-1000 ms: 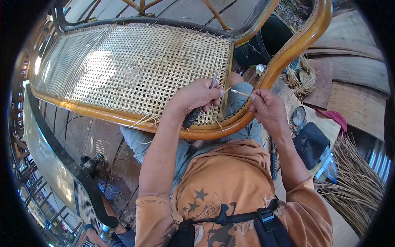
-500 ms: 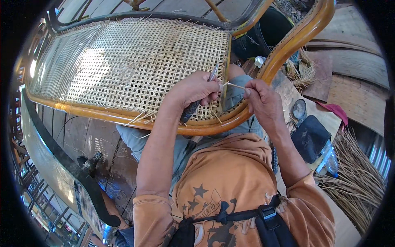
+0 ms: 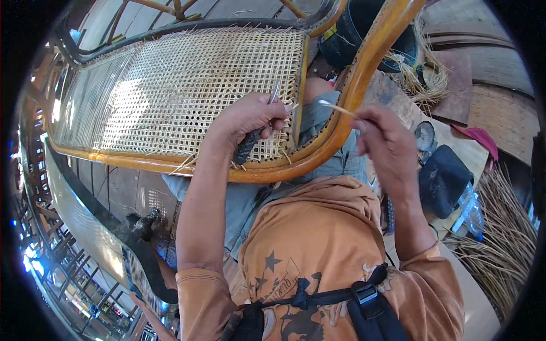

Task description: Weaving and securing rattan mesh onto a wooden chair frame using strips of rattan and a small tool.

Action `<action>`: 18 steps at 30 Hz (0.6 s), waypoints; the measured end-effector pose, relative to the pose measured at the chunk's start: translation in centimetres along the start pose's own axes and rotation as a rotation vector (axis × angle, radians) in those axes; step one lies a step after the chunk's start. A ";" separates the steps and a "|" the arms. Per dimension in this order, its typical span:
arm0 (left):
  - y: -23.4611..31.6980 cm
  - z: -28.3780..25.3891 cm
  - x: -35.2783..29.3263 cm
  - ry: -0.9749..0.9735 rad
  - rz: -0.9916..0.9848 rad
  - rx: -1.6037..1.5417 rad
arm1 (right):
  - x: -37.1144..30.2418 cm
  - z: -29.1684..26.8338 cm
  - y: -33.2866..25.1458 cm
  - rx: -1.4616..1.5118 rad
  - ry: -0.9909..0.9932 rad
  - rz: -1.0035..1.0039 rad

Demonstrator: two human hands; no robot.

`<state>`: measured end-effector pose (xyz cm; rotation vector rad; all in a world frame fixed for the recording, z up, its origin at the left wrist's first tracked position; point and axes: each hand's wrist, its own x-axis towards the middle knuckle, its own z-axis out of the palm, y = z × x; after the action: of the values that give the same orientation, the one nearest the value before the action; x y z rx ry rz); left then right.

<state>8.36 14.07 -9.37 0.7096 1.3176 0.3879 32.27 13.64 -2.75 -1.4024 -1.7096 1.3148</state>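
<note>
A woven cane panel in a wooden chair frame lies across my lap. Over its near right corner, my left hand is closed round a knife with a dark wrapped handle; its curved metal blade points away from me. A short pale cane end shows by the left fingertips. To the right, beyond the frame's curved arm, my right hand pinches a thin cane strip whose free end points left. Some motion blurs this hand. Loose cane ends stick out along the panel's near edge.
A dark bucket and a tangle of cane fibres stand beyond the frame. On the right are a black pouch, a plastic bottle and a bundle of cane. Another caned frame and a person's arm are at left.
My right hand has pulled back to the right and slightly down with the cane strip, away from my left hand. The left hand keeps the knife, and the view has shifted a little.
</note>
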 end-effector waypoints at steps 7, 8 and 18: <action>1.1 0.9 0.9 0.092 -0.108 0.166 | -1.2 -8.1 2.2 0.345 0.293 -0.054; 1.2 1.1 0.9 0.110 -0.107 0.198 | -1.1 -9.0 2.8 0.375 0.364 -0.063; 3.0 2.7 1.9 0.195 -0.210 0.528 | 2.0 -10.7 9.2 0.346 0.342 0.028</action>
<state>11.78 16.76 -8.52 0.9751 1.6868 -0.0722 44.64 18.83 -7.67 -1.3557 -1.1811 1.2305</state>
